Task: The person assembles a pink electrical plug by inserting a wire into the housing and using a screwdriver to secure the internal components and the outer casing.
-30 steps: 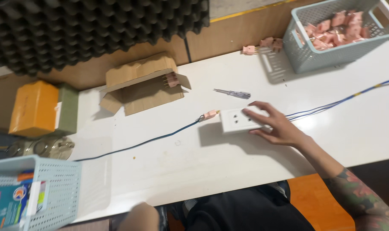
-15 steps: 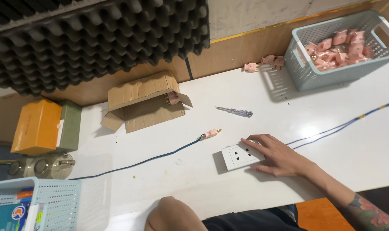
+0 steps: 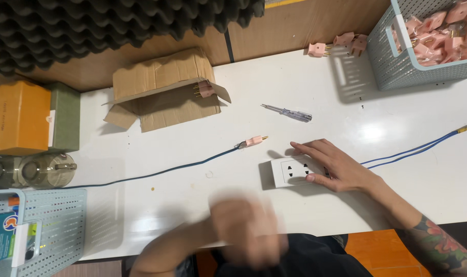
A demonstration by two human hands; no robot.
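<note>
the scene is brightly and evenly lit from above, with a soft glare patch on the glossy white table [image 3: 377,134]. the basket [image 3: 397,61] and cardboard box [image 3: 161,90] cast short, soft-edged shadows. the left hand [image 3: 249,231] is heavily smeared by motion blur, while the right hand [image 3: 336,166] and white socket [image 3: 292,172] are sharp. straight edges bow slightly toward the frame borders.
</note>
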